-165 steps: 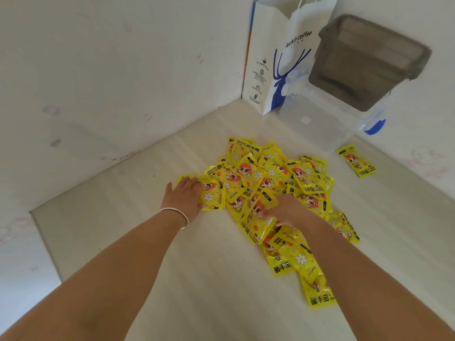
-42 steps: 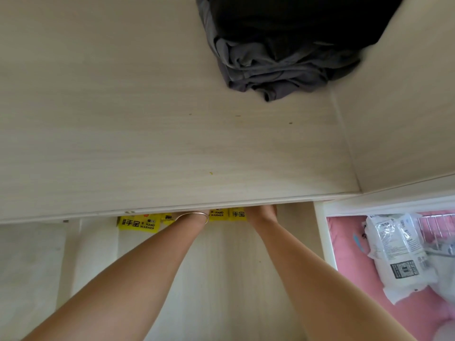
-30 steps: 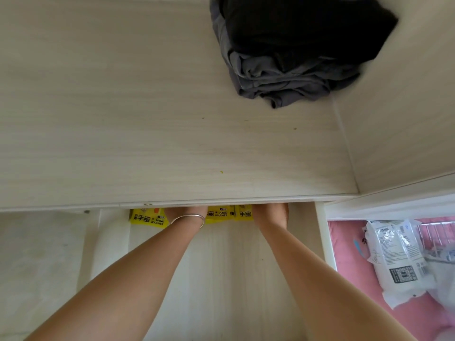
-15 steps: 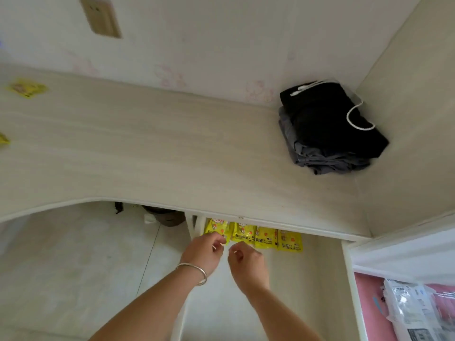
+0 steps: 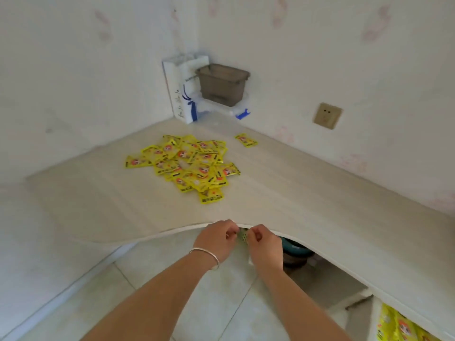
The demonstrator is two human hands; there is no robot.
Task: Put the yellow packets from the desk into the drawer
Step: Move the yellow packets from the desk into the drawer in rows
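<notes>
Open desk in front, crowded corner behind

The desk [image 5: 295, 193] is bare between its front edge and the pile of yellow packets [image 5: 187, 166]. Behind the pile, a paper bag [image 5: 179, 94] and a grey box [image 5: 221, 83] fill the corner. One packet [image 5: 246, 139] lies apart on the right.

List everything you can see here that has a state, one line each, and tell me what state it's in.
Pile of yellow packets: loose heap, on the desk.
Single yellow packet: lying apart from the pile, near the wall.
Packets in the drawer: stacked at lower right, partly hidden by the desk edge.
Grey bin: upright, open top.
Left hand: fingers curled, at the desk edge.
Right hand: fingers curled, beside the left.
</notes>
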